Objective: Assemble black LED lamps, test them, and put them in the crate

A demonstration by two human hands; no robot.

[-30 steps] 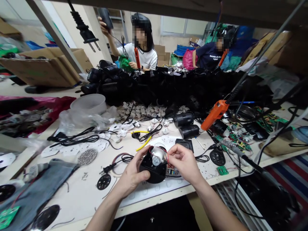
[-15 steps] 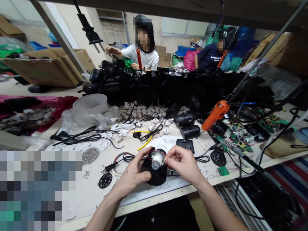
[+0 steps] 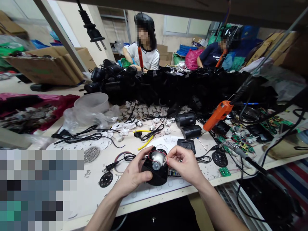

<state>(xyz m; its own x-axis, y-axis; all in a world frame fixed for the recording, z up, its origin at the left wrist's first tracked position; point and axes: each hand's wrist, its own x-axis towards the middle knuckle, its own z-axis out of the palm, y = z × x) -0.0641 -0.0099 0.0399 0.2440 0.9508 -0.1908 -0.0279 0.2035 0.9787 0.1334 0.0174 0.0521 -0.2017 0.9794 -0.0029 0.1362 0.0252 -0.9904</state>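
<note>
My left hand (image 3: pixel 133 175) is wrapped round a black plastic housing (image 3: pixel 157 179) at the front of the bench, its thumb pressed on the near side. A small motor with a white and silver body (image 3: pixel 158 161) sits in the housing's top opening. Beside it, my right hand (image 3: pixel 184 164) pinches a thin red wire (image 3: pixel 167 161) between thumb and forefinger. Part of the wire is hidden by the fingers. Behind the hands lies a black square part (image 3: pixel 186 146). A black round grille (image 3: pixel 106 180) rests to the left.
An orange electric screwdriver (image 3: pixel 218 116) hangs at the right, near a soldering iron (image 3: pixel 232 148) and green circuit boards (image 3: pixel 224 172). Screws fill a round dish (image 3: pixel 91 155) on the left. Black housings (image 3: pixel 168 86) are heaped at the back; two people work beyond them.
My hands keep nearly the same hold on the housing and the wire. Across the bench, the person in white has lowered a raised arm. The view has shifted slightly.
</note>
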